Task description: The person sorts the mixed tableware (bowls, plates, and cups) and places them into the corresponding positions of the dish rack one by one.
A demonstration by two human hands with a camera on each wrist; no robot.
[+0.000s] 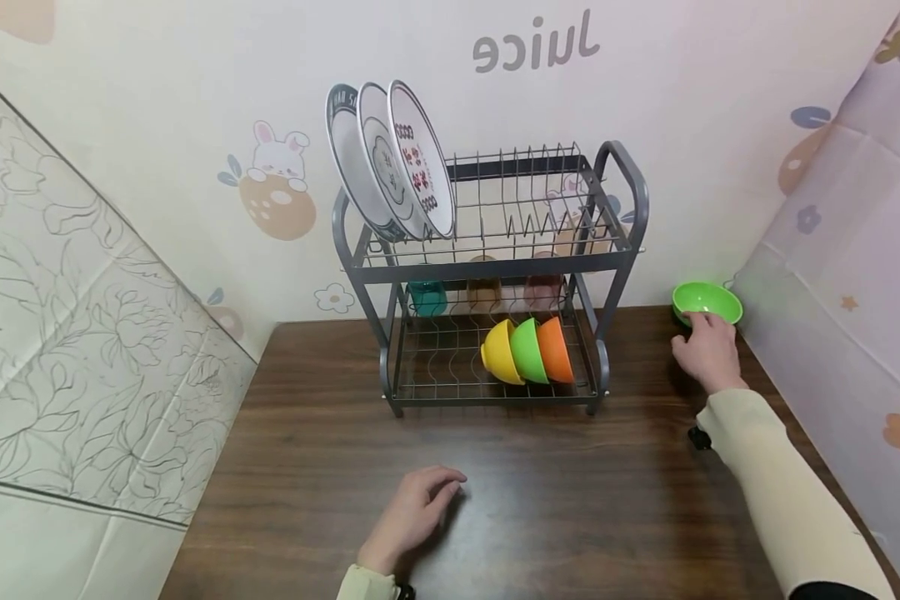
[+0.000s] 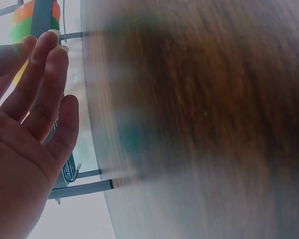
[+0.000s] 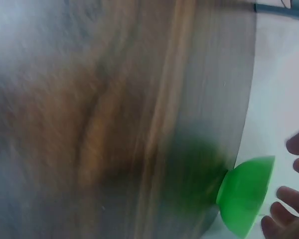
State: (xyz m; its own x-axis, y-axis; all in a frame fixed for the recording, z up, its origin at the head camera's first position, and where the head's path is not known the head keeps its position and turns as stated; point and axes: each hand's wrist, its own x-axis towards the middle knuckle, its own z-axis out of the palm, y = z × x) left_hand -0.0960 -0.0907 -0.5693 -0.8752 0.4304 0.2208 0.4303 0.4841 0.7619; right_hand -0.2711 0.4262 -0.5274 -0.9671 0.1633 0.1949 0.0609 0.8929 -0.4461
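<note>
Head view: small bright-green plastic bowl (image 1: 707, 301) sits upright on dark wood-grain tabletop (image 1: 555, 500), far right corner, just off the wall covering. R hand (image 1: 708, 348) is right at its near side, fingertips at or just short of the rim; contact not resolvable from this angle. R wrist view (blurred) shows the same bowl (image 3: 245, 195) side-on w/ fingers (image 3: 289, 199) spread loosely beside it and a sliver of gap, so hand reads as relaxed-open, nothing pinched yet. Bowl lies straight ahead of R hand, mouth up, round, so no long axis to speak of; R hand is far nearer than L. L hand (image 1: 412, 517) rests on tabletop near front centre, well apart from bowl, fingers loosely curved, holding nothing; L wrist view confirms fingers (image 2: 45, 84) extended, palm bare. Btw the two hands, further back: grey two-tier metal wire dish rack (image 1: 495, 275). Lower tier holds three bowls on edge, yellow (image 1: 501, 352), green (image 1: 527, 350), orange (image 1: 555, 350), touching one another. Upper tier: three white patterned plates (image 1: 390, 162) leaning at left end. Cups behind the rack, dim. Judgement: nothing stands btw R hand and bowl; rack's right leg and handle are the nearest obstruction toward the left.
</note>
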